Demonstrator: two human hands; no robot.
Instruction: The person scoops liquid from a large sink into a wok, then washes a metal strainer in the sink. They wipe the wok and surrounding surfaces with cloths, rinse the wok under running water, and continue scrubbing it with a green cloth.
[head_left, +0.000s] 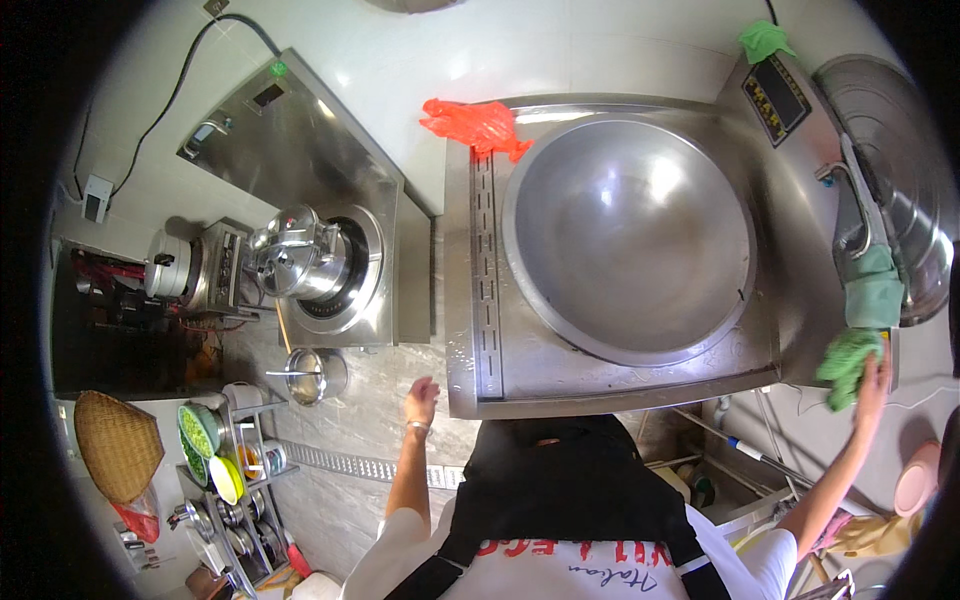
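Observation:
My right hand (874, 386) is at the far right, closed on a green cloth (847, 367), beside the right end panel of the steel stove. My left hand (422, 401) hangs over the floor, left of the stove's front corner, with nothing in it; its fingers are partly curled. Before me a large steel wok (637, 240) sits in the stove top (540, 375), wet along its front. A crumpled red plastic bag (480, 126) lies on the stove's back left corner. Just above the green cloth, a blue-green cloth (874, 289) is wrapped around the lower end of a grey object by the faucet (836, 174).
Left stands a second steel stove with a lidded pot (300, 255); a steel bucket (319, 375) is on the floor. A rack (255, 480) with bowls and pans stands lower left. A large round metal lid (885, 172) leans at right, above a pink container (916, 478).

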